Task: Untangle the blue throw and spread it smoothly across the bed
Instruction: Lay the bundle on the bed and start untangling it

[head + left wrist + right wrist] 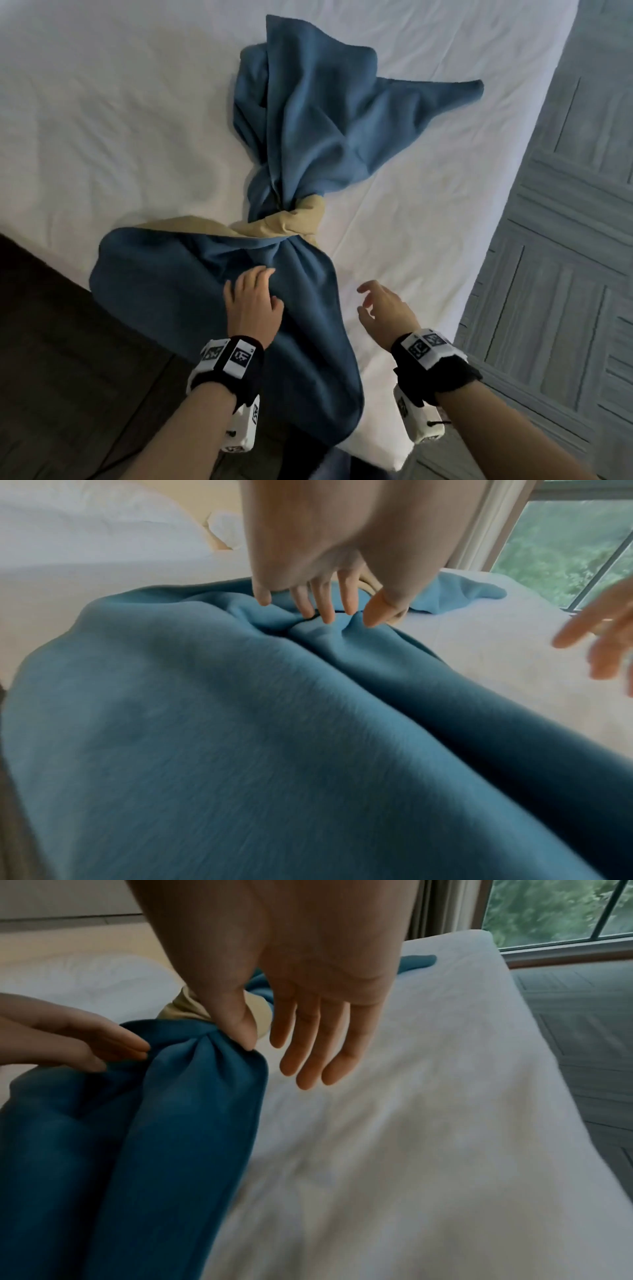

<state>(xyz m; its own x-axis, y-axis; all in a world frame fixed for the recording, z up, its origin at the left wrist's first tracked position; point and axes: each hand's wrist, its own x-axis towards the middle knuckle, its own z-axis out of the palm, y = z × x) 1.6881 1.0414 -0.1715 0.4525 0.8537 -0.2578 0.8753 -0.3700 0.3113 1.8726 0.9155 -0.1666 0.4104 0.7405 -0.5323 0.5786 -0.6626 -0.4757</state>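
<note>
The blue throw [308, 120] lies on the white bed [102, 120], twisted into a knot [291, 219] at its middle, where its beige underside shows. Its far half fans out up the bed. The near half [240, 723] bulges toward me and hangs over the bed's corner. My left hand [260, 284] is over the near half just below the knot, fingers [325, 610] straight and touching the folds. My right hand [373, 301] hovers open above the bare sheet [411, 1096], just right of the throw [137, 1123], its thumb beside the knot, holding nothing.
Dark wood floor [68, 377] lies to the left of the bed corner and grey patterned carpet [565, 274] to the right. White pillows [85, 534] sit at the head of the bed. A window [548, 912] stands beyond the bed.
</note>
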